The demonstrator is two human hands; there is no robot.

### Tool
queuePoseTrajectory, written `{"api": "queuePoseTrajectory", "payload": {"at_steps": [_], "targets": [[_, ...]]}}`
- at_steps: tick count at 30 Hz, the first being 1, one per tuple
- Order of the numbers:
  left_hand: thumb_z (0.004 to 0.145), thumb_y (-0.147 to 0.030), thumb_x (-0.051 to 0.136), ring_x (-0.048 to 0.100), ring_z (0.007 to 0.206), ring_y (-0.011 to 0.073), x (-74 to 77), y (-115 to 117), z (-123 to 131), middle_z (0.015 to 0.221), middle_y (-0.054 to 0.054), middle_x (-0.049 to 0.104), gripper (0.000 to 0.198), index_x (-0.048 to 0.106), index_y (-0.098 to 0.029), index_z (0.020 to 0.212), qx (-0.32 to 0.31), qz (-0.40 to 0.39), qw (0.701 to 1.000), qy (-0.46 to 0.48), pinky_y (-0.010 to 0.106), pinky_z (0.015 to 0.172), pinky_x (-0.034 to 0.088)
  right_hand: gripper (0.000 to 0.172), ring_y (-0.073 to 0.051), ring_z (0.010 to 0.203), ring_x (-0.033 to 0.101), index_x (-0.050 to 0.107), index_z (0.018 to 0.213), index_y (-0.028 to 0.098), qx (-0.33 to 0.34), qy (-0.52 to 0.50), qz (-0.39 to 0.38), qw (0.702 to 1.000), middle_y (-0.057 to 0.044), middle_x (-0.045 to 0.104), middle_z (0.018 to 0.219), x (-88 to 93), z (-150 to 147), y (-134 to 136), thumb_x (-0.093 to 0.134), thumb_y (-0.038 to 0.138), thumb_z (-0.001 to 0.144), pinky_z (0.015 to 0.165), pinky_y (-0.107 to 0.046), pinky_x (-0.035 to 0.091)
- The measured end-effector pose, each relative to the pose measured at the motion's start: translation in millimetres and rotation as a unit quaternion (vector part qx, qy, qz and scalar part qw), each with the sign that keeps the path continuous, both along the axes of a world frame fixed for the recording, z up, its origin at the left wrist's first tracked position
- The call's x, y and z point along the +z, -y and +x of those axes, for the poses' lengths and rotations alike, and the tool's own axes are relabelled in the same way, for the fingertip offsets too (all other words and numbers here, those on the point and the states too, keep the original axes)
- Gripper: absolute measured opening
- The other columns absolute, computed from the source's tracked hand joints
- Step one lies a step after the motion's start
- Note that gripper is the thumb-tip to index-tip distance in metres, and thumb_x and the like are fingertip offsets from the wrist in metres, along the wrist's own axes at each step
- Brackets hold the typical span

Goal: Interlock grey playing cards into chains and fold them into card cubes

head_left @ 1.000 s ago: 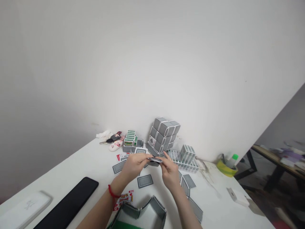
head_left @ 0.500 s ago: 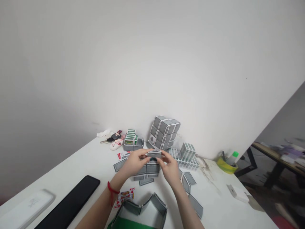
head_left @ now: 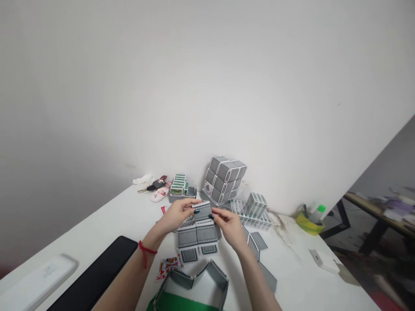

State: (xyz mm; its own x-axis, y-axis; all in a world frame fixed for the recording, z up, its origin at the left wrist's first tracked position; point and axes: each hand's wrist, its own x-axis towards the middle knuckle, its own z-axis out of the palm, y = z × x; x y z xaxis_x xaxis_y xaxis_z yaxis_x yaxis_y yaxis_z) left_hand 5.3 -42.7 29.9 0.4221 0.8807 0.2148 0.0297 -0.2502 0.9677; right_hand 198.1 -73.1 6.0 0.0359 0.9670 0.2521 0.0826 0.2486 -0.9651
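Observation:
My left hand and my right hand meet over a white table. Together they pinch the top of a folded piece of grey-backed playing cards, which hangs open between them in several joined panels. A red string circles my left wrist. A small grey card lies flat just below the piece. Behind my hands a cube built of folded cards stands against the wall.
A zigzag strip of folded cards stands near me on something green. A face-up card, a black phone, a white case, card boxes, keys with charms, card rows and a yellow tape roll lie around.
The card piece, flat and edge-on between my fingers a second ago, has unfolded and hangs down in panels. My hands have drifted slightly left and the view has shifted a little.

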Motion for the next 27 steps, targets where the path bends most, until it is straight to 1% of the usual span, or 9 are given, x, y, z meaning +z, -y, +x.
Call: {"api": "queuePoseTrajectory", "payload": {"at_steps": [5,9,11,14,16,18,21,24,27], "targets": [[0.066,-0.026,0.063,0.063,0.072,0.0193,-5.8,-4.4,-6.3,0.079,0.006,0.069,0.021,0.063,-0.014,0.083,0.039,0.014,0.996,-0.084,0.031,0.068,0.049,0.025,-0.022,0.071,0.066,0.073,0.082,0.018,-0.025,0.042,0.004,0.999,-0.008,0.073,0.081,-6.0,-1.2,-2.5,0.069,0.036,0.064,0.067,-0.034,0.051],[0.065,-0.028,0.065,0.057,0.098,0.0226,-5.0,-4.8,-10.6,0.105,0.006,0.063,0.014,0.061,-0.017,0.058,0.097,0.166,0.970,-0.148,0.036,0.089,0.041,0.025,-0.023,0.078,0.065,0.072,0.086,0.019,-0.025,0.130,0.040,0.990,-0.008,0.072,0.086,-9.9,2.4,-4.0,0.065,0.035,0.069,0.078,-0.037,0.049],[0.068,-0.030,0.063,0.054,0.104,0.0227,-3.5,-5.0,-11.9,0.111,0.005,0.060,0.020,0.061,-0.018,0.053,0.121,0.224,0.954,-0.157,0.037,0.095,0.037,0.031,-0.024,0.088,0.064,0.069,0.096,0.020,-0.035,0.154,0.066,0.985,-0.008,0.070,0.095,-13.2,5.7,-6.5,0.063,0.037,0.070,0.086,-0.039,0.046],[0.073,-0.031,0.058,0.057,0.092,0.0197,-1.5,-5.8,-13.0,0.092,0.005,0.063,0.022,0.058,-0.018,0.055,0.144,0.253,0.946,-0.140,0.033,0.087,0.041,0.048,-0.027,0.113,0.052,0.061,0.113,0.021,-0.101,0.125,0.076,0.984,-0.010,0.059,0.121,-19.1,11.3,-12.1,0.062,0.044,0.071,0.097,-0.042,0.038],[0.074,-0.032,0.056,0.057,0.084,0.0183,-0.9,-6.7,-13.8,0.080,0.004,0.064,0.023,0.056,-0.018,0.056,0.168,0.261,0.942,-0.125,0.031,0.081,0.042,0.056,-0.029,0.119,0.047,0.057,0.117,0.020,-0.131,0.079,0.032,0.988,-0.012,0.054,0.127,-21.7,14.1,-14.8,0.062,0.049,0.070,0.098,-0.044,0.036],[0.075,-0.033,0.054,0.057,0.079,0.0181,-1.4,-8.1,-14.7,0.074,0.003,0.064,0.024,0.055,-0.018,0.056,0.209,0.257,0.936,-0.121,0.031,0.079,0.042,0.056,-0.029,0.112,0.053,0.059,0.113,0.019,-0.101,0.026,-0.051,0.993,-0.013,0.059,0.119,-22.9,14.8,-15.0,0.062,0.054,0.069,0.092,-0.043,0.041],[0.073,-0.037,0.054,0.056,0.073,0.0173,-4.7,-11.6,-15.7,0.069,0.002,0.063,0.024,0.056,-0.018,0.058,0.265,0.206,0.936,-0.111,0.029,0.073,0.042,0.043,-0.023,0.091,0.063,0.065,0.093,0.019,0.022,-0.041,-0.154,0.987,-0.007,0.069,0.092,-23.7,10.8,-11.7,0.068,0.050,0.065,0.082,-0.038,0.046],[0.071,-0.041,0.054,0.052,0.061,0.0142,-10.2,-16.6,-15.8,0.060,0.000,0.058,0.027,0.055,-0.017,0.058,0.285,0.124,0.948,-0.073,0.024,0.061,0.040,0.031,-0.015,0.070,0.063,0.064,0.074,0.017,0.075,-0.148,-0.163,0.973,-0.001,0.067,0.068,-24.2,4.4,-8.9,0.079,0.037,0.056,0.075,-0.029,0.048],[0.069,-0.043,0.056,0.045,0.051,0.0108,-15.4,-20.8,-14.0,0.051,-0.003,0.050,0.031,0.052,-0.016,0.055,0.280,0.072,0.955,-0.056,0.022,0.051,0.034,0.029,-0.012,0.058,0.060,0.061,0.069,0.016,0.061,-0.260,-0.145,0.953,0.001,0.066,0.064,-24.0,1.3,-9.6,0.081,0.029,0.053,0.062,-0.024,0.049]]}}
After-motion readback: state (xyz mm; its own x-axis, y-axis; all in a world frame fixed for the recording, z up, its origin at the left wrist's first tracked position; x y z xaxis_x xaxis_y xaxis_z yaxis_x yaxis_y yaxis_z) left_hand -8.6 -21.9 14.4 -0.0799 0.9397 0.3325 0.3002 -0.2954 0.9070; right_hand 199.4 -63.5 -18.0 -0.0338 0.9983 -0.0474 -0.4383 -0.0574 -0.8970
